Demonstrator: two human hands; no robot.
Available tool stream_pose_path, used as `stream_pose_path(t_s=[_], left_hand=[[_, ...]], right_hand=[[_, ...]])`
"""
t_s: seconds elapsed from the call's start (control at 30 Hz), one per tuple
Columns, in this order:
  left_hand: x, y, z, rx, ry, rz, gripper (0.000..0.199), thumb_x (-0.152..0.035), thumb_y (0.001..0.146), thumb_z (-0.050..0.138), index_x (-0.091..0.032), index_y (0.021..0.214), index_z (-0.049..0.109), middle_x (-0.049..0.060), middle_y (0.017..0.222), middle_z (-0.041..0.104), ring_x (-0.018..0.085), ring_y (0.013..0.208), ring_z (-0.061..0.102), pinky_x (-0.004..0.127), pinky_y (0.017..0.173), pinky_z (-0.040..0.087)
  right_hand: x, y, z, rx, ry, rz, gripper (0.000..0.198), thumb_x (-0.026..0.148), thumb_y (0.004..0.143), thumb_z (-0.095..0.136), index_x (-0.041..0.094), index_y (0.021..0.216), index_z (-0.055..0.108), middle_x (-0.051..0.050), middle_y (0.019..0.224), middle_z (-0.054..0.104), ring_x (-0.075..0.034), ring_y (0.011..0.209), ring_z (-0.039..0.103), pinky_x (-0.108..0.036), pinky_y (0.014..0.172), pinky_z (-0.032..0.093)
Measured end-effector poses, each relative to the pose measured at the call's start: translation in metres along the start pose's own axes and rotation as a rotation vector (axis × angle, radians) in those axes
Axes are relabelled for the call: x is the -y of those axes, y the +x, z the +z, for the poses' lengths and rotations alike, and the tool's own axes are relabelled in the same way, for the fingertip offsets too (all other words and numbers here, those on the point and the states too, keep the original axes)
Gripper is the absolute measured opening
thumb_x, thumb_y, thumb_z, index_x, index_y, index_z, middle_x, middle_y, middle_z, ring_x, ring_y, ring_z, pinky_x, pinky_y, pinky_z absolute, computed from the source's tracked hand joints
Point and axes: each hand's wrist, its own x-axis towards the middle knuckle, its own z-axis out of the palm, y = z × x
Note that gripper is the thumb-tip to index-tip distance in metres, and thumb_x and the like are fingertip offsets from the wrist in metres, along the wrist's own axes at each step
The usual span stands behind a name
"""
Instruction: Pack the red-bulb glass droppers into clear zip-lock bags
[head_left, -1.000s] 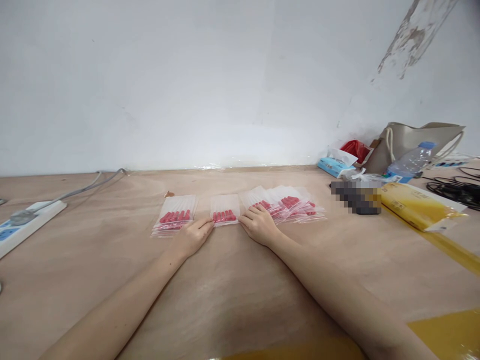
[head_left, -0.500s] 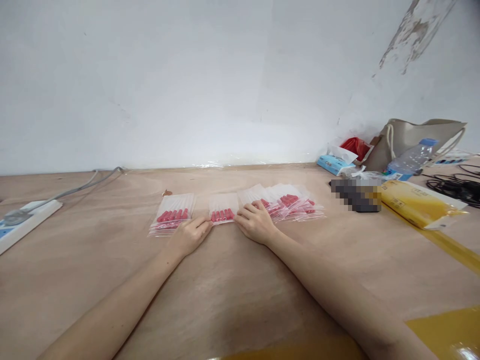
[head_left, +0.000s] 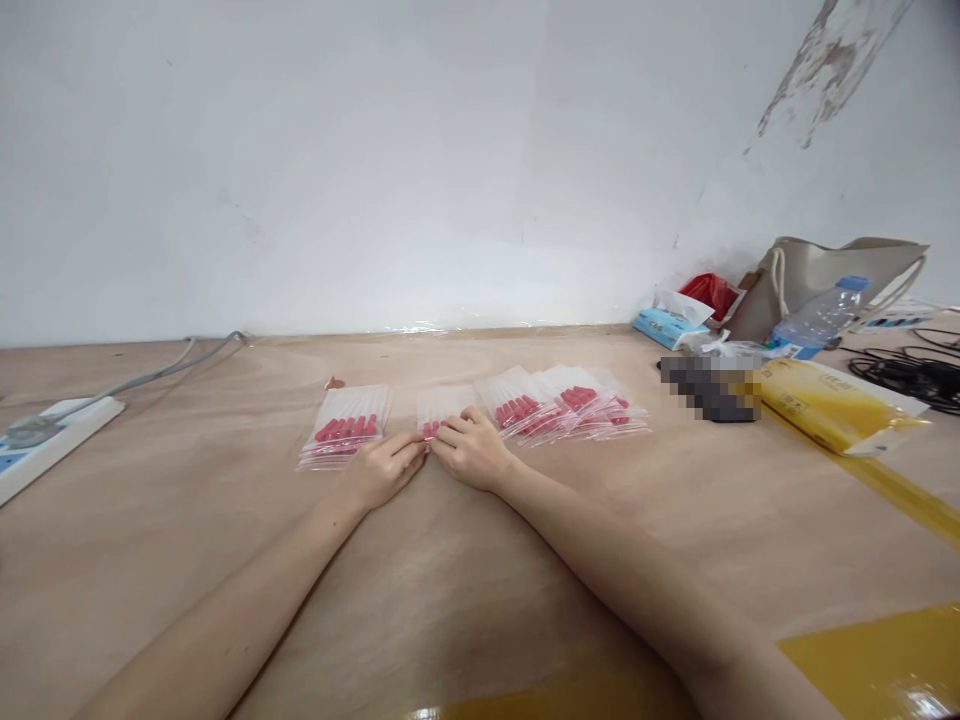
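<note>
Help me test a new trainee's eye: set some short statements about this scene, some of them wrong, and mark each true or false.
1. The right hand covers part of the middle plastic bag. True.
2. The pieces showing in that bag are blue. False: they are red pieces.
3. The left hand has its fingertips at that bag's near left corner. True.
4. The clear bottle has a blue cap. True.
5. The clear bottle is left of both hands. False: it is to their right.
</note>
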Motion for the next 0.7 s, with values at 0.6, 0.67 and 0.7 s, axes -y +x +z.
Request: stream_pose_path(t_s=[0.6,0.67,0.7], left_hand=[[0.0,0.0,-0.006,0.012,0.079,-0.051,0.029,-0.023,0.091,0.041,-0.016,0.07,0.061,0.002,0.07,0.064,0.012,0.057,0.057,0.023,0.053,0.042],[0.0,0.003,-0.008,0.031,0.087,-0.056,0.03,-0.024,0.09,0.043,-0.017,0.067,0.061,0.001,0.067,0.064,0.013,0.057,0.057,0.025,0.06,0.042],[0.001,0.004,-0.009,0.04,0.09,-0.06,0.03,-0.024,0.089,0.043,-0.017,0.066,0.061,0.001,0.065,0.063,0.013,0.057,0.056,0.027,0.064,0.043]], right_hand=[[-0.031,-0.036,-0.016,-0.045,-0.131,0.073,0.021,0.008,0.084,0.041,0.015,0.071,0.056,-0.003,0.067,0.055,-0.014,0.066,0.043,-0.031,0.062,0.024],[-0.031,-0.038,-0.014,-0.04,-0.126,0.105,0.022,0.008,0.083,0.042,0.015,0.07,0.057,-0.003,0.067,0.056,-0.015,0.066,0.044,-0.032,0.062,0.025],[-0.029,-0.038,-0.014,-0.029,-0.122,0.117,0.022,0.008,0.084,0.041,0.015,0.071,0.058,-0.003,0.068,0.057,-0.015,0.067,0.045,-0.032,0.062,0.026]])
